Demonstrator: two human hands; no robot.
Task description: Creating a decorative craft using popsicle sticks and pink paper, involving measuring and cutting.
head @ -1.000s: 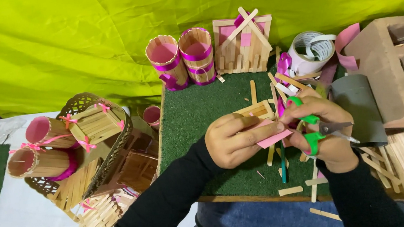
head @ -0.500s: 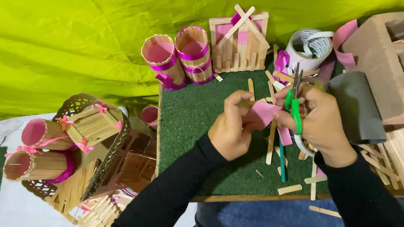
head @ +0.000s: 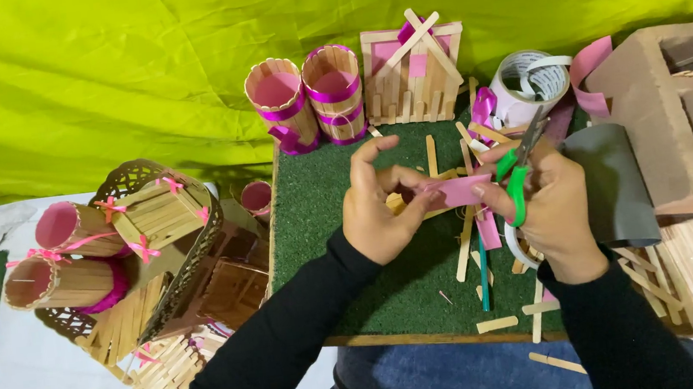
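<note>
Green turf board [head: 341, 221], centre: left hand [head: 383, 212] pinching pink paper strip [head: 458, 190]; right hand [head: 549, 207] clamped on green-handled scissors [head: 519, 163]; loose craft sticks [head: 465, 242] beneath.

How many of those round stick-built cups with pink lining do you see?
5. Two cups stand at the back of the green mat, left and right. Two lie at far left, upper and lower. One small cup is beside the mat. Others may be hidden.
</note>
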